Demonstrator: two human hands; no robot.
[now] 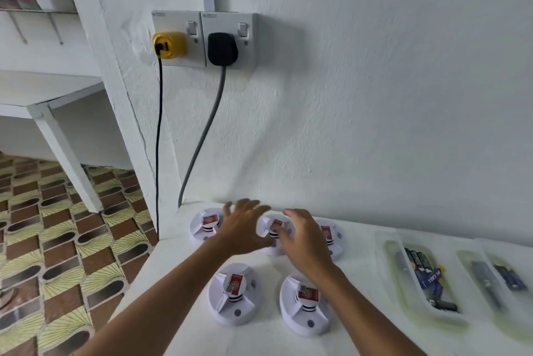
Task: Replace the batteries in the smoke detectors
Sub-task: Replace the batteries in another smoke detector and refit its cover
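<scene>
**Inspector A:** Step in hand?

**Inspector B:** Judged as the opening reach. Left hand (243,226) and right hand (305,243) both extended over the back-row middle detector (274,228), fingers spread and relaxed, nothing gripped. Contact with the housing not confirmed; motion blur at the fingertips.

**A:** Location of the task items?

**B:** Five smoke detectors on the white desk (184,327), all apparently with covers on and red labels showing. Back row: left detector (204,224), the middle unit between the hands, right detector (331,236) partly hidden behind the right hand. Front row: front-left detector (235,293) and front-right detector (304,305), just beside each other. Batteries (427,275) lying in a clear tray (403,303) to the right; further trays (490,277) beyond, contents too blurred to identify.

**A:** Requirement for the next move?

**B:** Probably a grip on the middle unit from both sides, a lift clear of its neighbours, then a turn-over to reach the battery compartment. Compartment position not visible from here.

**A:** Surroundings and obstructions?

**B:** Wall close behind the back row. Yellow plug (168,44) and black plug (222,48) in the sockets above, cables hanging down past the desk's far-left corner, near the left detector. Neighbouring detectors close on either side; risk of a knock during the lift.
</scene>
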